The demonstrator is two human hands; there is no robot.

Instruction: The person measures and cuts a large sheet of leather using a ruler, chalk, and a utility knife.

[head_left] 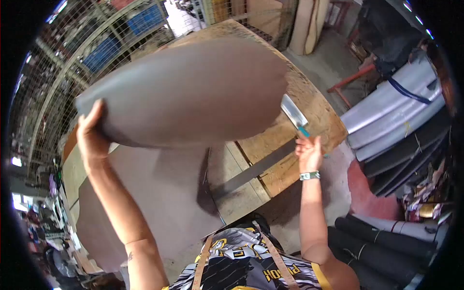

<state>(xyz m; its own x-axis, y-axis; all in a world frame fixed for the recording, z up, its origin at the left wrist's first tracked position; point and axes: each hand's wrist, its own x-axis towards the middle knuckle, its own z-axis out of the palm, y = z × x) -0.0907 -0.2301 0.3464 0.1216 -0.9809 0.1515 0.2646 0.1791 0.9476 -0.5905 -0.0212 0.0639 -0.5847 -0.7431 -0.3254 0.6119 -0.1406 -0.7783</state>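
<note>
My left hand (93, 130) grips the left edge of a brown leather-like sheet (193, 92), thumb on top. The sheet is lifted and curves over the wooden table (314, 108). In my right hand (309, 150) is a broad-bladed knife (294, 111) with a teal handle. Its shiny blade points away from me, right beside the sheet's right edge. Below my right hand, a narrow brown strip (256, 170) lies across the table top. Another brown piece (145, 193) spreads over the near left of the table and hangs past its edge.
Wire mesh shelving (111, 48) with blue bins stands beyond the table at left. Silver rolls (396, 106) and dark rolls (377, 241) are stacked on the right. A red metal frame (350, 79) stands on the floor at back right, near upright rolls (309, 26).
</note>
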